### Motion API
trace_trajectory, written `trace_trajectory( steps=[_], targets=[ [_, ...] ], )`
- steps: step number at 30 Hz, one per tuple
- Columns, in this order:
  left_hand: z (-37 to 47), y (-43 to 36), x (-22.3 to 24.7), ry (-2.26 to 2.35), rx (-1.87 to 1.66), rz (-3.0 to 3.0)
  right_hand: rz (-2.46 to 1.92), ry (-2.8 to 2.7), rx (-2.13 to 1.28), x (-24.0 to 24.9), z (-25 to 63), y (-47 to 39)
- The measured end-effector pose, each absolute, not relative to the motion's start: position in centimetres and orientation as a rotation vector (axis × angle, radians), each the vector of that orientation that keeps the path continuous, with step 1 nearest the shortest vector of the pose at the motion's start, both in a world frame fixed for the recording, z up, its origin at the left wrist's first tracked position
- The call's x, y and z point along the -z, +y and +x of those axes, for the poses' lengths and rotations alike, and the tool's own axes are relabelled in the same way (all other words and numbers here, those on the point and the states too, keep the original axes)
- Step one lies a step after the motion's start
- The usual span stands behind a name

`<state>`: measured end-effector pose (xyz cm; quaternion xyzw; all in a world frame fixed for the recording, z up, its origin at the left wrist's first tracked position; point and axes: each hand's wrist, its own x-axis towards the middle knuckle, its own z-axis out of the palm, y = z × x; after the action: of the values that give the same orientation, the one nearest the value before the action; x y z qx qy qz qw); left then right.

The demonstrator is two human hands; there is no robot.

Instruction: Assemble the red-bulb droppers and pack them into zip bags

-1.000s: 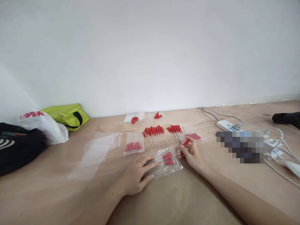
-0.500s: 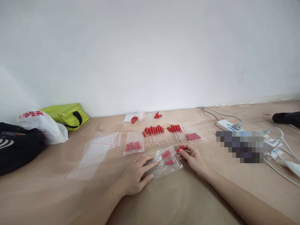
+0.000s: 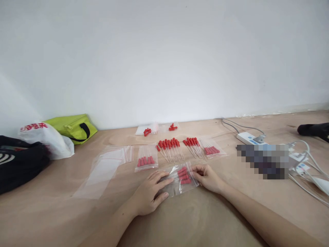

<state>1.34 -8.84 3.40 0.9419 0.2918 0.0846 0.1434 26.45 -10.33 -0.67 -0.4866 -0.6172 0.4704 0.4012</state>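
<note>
In front of me lies a clear zip bag (image 3: pixel 175 190) holding several droppers with red rubber bulbs (image 3: pixel 184 177). The bulbs are toward its right, open end, and the thin stems run left under my fingers. My left hand (image 3: pixel 151 193) rests flat on the bag's left part, fingers stretched out. At the right edge, my right hand (image 3: pixel 207 178) has its thumb and fingers closed on the bag's mouth; the fingertips are partly hidden. Just beyond the bag, loose red-bulb droppers lie in two fanned groups, a larger one (image 3: pixel 171 145) and a smaller one (image 3: pixel 194 145).
Filled dropper bags lie left (image 3: pixel 146 152) and right (image 3: pixel 216 147) of the loose groups. Flat bags (image 3: pixel 102 175) are at left, loose red bulbs (image 3: pixel 147 132) at the back. Bags (image 3: pixel 74 127) stand far left; a power strip (image 3: pixel 248 138) with cables is at right.
The dropper that my right hand held at the bag's mouth is now inside with the others. My right hand has moved slightly down onto the bag's edge; my left hand stays put.
</note>
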Motion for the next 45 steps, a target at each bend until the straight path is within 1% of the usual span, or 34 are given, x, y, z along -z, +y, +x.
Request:
trace_trajectory(
  steps=[2, 4, 6, 10, 12, 15, 18, 24, 27, 29, 31, 34, 36, 38, 41, 45],
  targets=[
    [1.4, -8.8, -3.5, 0.832, -0.247, 2.717, -1.237, -1.579, -1.229, 0.5, 26.4, -10.4],
    [1.4, -8.8, -3.6, 0.826, -0.241, 2.721, -1.305, -1.59, -1.16, 0.4, 26.7, -10.2],
    [1.5, -8.8, -3.6, 0.822, -0.236, 2.726, -1.421, -1.609, -0.936, 0.2, 27.2, -9.4],
    [1.4, -8.8, -3.6, 0.81, -0.265, 2.723, -1.716, -1.68, -0.31, -0.7, 28.0, -6.9],
    [1.4, -8.8, -3.5, 0.812, -0.281, 2.717, -1.883, -1.739, -0.137, -1.2, 27.8, -5.5],
    [1.3, -8.8, -3.5, 0.81, -0.294, 2.728, -2.071, -1.772, -0.055, -1.7, 26.6, -3.7],
    [1.3, -8.8, -3.5, 0.801, -0.284, 2.741, -2.153, -1.747, -0.034, -1.6, 25.3, -2.3],
    [1.3, -8.8, -3.3, 0.808, -0.289, 2.741, -2.23, -1.72, -0.01, -1.4, 23.6, -1.0],
    [1.3, -8.8, -3.2, 0.81, -0.311, 2.73, -2.21, -1.731, 0.005, -1.6, 23.5, -1.3],
    [1.3, -8.8, -3.2, 0.81, -0.301, 2.721, -2.118, -1.71, -0.013, -1.9, 24.1, -1.9],
    [1.3, -8.8, -3.4, 0.813, -0.279, 2.719, -1.913, -1.643, -0.111, -2.1, 25.3, -3.0],
    [1.4, -8.9, -3.5, 0.825, -0.248, 2.719, -1.57, -1.435, -0.399, -2.0, 27.4, -5.4],
    [1.4, -8.9, -3.6, 0.827, -0.251, 2.721, -1.433, -1.23, -0.614, -1.5, 28.4, -7.1],
    [1.4, -8.9, -3.6, 0.826, -0.267, 2.724, -1.331, -1.056, -0.76, -0.8, 28.8, -8.6],
    [1.3, -8.8, -3.5, 0.827, -0.265, 2.725, -1.248, -0.933, -0.86, 0.1, 28.4, -10.0],
    [1.3, -8.8, -3.5, 0.818, -0.274, 2.719, -1.207, -0.913, -0.917, 0.3, 27.4, -10.6]
  ],
)
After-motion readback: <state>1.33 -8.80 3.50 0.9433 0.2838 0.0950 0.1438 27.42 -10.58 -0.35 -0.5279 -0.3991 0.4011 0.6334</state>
